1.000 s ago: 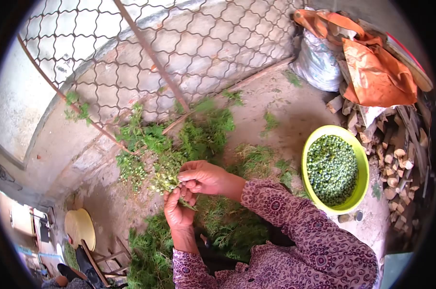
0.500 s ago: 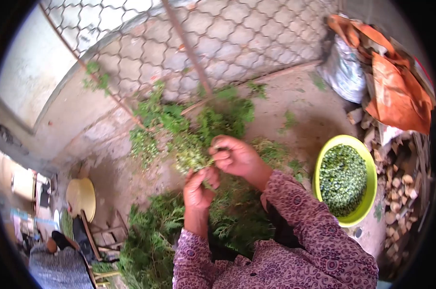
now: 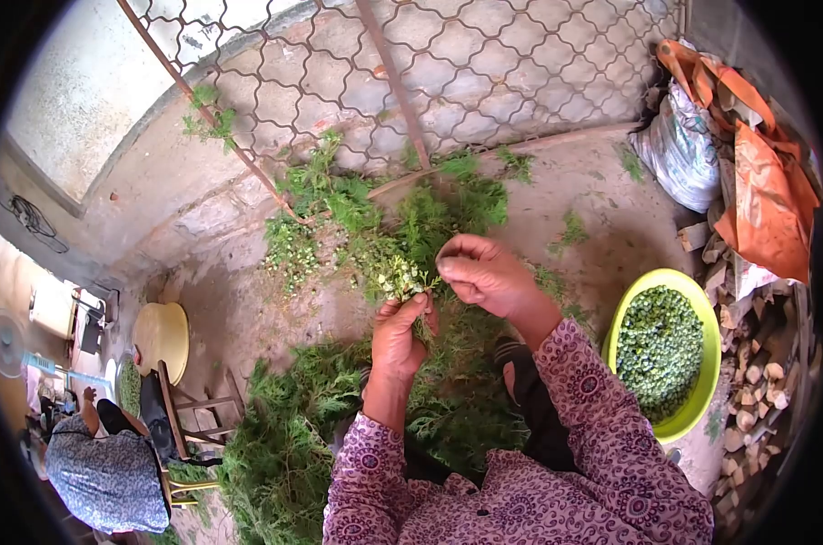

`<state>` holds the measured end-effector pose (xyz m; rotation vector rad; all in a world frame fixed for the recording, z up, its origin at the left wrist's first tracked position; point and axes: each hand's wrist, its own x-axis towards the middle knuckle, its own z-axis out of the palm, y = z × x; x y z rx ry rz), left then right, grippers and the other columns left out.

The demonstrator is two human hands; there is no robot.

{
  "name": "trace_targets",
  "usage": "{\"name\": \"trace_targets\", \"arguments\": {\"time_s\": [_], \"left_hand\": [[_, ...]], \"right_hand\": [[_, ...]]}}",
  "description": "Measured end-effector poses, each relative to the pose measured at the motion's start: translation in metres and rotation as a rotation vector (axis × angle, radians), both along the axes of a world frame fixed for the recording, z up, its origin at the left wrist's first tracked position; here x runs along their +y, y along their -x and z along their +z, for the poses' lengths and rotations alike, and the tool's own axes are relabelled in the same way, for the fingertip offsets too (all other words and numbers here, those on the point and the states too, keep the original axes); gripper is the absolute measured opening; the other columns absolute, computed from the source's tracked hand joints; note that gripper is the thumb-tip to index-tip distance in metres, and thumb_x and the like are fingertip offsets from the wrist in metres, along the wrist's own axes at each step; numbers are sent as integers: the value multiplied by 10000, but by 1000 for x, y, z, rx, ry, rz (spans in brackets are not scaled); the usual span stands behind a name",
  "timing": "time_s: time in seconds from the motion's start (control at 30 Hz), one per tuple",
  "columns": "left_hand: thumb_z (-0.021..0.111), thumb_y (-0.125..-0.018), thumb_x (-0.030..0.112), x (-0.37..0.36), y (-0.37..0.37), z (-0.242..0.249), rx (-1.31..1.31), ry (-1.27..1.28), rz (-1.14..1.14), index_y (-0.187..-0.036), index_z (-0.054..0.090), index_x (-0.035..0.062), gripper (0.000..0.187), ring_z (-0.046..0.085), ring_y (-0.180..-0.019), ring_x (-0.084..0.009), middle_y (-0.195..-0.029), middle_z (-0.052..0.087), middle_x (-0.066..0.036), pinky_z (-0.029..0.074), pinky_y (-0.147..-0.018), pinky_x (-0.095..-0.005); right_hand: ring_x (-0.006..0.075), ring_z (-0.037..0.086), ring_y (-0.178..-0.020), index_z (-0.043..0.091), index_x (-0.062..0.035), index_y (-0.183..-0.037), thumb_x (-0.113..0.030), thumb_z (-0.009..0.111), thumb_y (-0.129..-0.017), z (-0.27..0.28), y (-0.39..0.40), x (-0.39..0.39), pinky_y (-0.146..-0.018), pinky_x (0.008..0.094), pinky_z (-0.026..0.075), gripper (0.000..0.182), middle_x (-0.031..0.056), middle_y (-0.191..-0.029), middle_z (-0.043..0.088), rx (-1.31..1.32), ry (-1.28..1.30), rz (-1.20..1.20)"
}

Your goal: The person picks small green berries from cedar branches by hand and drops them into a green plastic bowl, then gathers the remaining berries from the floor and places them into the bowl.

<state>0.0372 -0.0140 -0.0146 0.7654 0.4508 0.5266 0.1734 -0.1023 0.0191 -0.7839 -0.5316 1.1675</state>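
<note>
My left hand (image 3: 397, 343) pinches the stem of a conifer sprig (image 3: 399, 275) covered in small, pale green cones. Just to the right of the sprig, my right hand (image 3: 491, 280) has its thumb and fingertips pressed together; whatever is between them is too small to make out. Below my hands, a heap of feathery green conifer branches (image 3: 280, 445) lies around my legs. On my right stands a yellow-green basin (image 3: 682, 425) holding many small green cones (image 3: 659, 352).
More greenery (image 3: 421, 222) lies by the wire mesh fence (image 3: 511, 64). Chopped firewood (image 3: 748, 400), a white sack (image 3: 682, 159) and an orange sheet (image 3: 768, 200) are at the right. Left are a pale yellow tub (image 3: 162, 341) and another person (image 3: 103, 472) by a wooden chair (image 3: 203, 413).
My right hand has moved away from the sprig, leaving a small gap. My left hand still grips the stem. The camera view has shifted slightly.
</note>
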Motion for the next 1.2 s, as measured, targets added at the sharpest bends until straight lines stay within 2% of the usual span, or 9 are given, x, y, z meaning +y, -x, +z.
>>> {"name": "trace_targets", "arguments": {"time_s": [0.1,0.17,0.43,0.53,0.6,0.73,0.8,0.93,1.2], "left_hand": [[619,-738,78,-1,0,-1,24,-48,64,-819,575,36,102,497,-572,-152,-685,563,-41,382,-492,-290],[608,-744,48,1,1,-6,26,-80,69,-807,571,33,75,521,-592,-137,-710,580,-44,413,-511,-275],[598,-748,6,-1,4,-7,41,-103,101,-787,566,42,62,533,-608,-115,-730,593,-49,428,-527,-257],[601,-746,18,-1,9,-1,48,-82,93,-796,569,47,66,526,-589,-117,-714,586,-36,418,-512,-258],[602,-746,26,1,12,1,42,-68,84,-804,571,50,70,520,-576,-120,-704,583,-31,411,-502,-259],[601,-751,48,3,18,0,-5,-79,4,-827,576,56,81,511,-571,-130,-691,576,-27,399,-479,-270],[600,-754,54,3,19,-1,6,-83,-8,-831,577,57,81,513,-578,-132,-691,577,-28,397,-475,-274],[593,-763,64,5,18,-6,29,-59,15,-859,564,60,100,528,-618,-119,-733,584,-28,397,-495,-271],[517,-785,18,9,25,3,80,-9,-8,-943,517,75,168,535,-672,-99,-828,602,-43,394,-509,-229]], "right_hand": [[39,457,-540,553,-8,-851,-109,642,-749,4,10,4,-442,184,355,170,15,-692,534,-263,109,-16],[45,454,-555,541,-5,-861,-114,628,-765,7,17,6,-466,189,374,169,4,-695,520,-672,105,-134],[53,484,-590,555,7,-805,-143,622,-767,-8,19,14,-509,206,405,169,24,-699,554,-947,208,-178],[45,455,-512,551,1,-808,-135,588,-785,-3,20,13,-440,201,363,142,16,-656,536,-757,265,-68],[48,420,-431,548,-10,-768,-144,576,-783,-3,20,13,-374,208,315,138,12,-573,496,-408,184,36],[54,380,-398,529,-44,-755,-136,544,-807,-6,18,13,-360,199,288,107,7,-579,485,-75,141,106],[66,396,-426,515,-56,-783,-126,517,-819,-11,13,17,-368,180,296,78,39,-644,507,288,-63,146],[65,401,-472,501,-48,-897,-83,481,-823,-5,14,16,-366,156,305,84,96,-804,534,331,-69,92],[66,408,-460,515,-37,-858,-75,524,-812,-7,19,19,-372,164,288,60,75,-715,538,106,-43,153]]}}
